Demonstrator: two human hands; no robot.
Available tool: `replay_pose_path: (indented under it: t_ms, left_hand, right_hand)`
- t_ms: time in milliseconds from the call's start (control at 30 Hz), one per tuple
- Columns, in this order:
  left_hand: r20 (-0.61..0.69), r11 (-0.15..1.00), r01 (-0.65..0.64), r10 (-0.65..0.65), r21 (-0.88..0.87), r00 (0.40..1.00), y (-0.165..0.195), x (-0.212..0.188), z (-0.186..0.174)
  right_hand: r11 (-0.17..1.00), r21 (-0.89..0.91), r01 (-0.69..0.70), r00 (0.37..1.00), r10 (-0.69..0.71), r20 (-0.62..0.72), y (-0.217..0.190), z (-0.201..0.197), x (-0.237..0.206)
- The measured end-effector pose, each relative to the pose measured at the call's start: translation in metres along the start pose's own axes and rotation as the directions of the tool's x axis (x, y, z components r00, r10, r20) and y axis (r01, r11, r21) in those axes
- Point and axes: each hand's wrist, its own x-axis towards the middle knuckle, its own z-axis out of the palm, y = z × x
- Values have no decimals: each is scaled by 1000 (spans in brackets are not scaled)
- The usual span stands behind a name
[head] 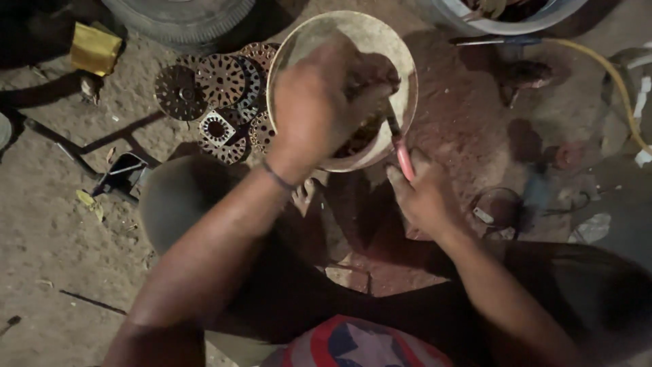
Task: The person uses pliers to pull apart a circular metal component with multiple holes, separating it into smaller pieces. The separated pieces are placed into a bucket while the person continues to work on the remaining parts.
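Pale, round metal bowl [380,41] sits on the dirt floor [47,231] in front of us, top centre of the head view. Our left hand [319,102] lies over its near-left rim, fingers curled down onto the bowl — clamped on its edge. Our right hand [424,197] is closed around a pink-handled tool [404,158], whose dark shaft runs up into the bowl toward the dark contents at its bottom; can't tell what those are.

Just left of the bowl — a pile of rusty perforated metal discs [221,95], touching and overlapping each other. A worn tyre [180,17] sits beyond them, a yellow rag [95,47] off to its left. A yellow hose [614,81] curves along the right side, well apart from the bowl.
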Motion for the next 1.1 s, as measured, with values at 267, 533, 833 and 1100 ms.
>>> replay_pose_path:
  t_ms: [267,533,833,1100]
  left_hand:
    - [-50,952,220,-236,-213,971,-9,14,5]
    - [20,721,446,-515,-531,857,-18,11,11]
    - [316,325,601,-620,-730,719,-17,18,16]
    - [515,29,589,-451,-808,729,0,18,19]
  right_hand:
    - [864,342,-370,922,295,252,6,4,9]
    - [902,40,-429,856,392,338,-14,-35,-5]
    - [765,568,-303,935,124,332,8,-52,-6]
    - [640,736,-221,920,-115,375,11,-56,-10]
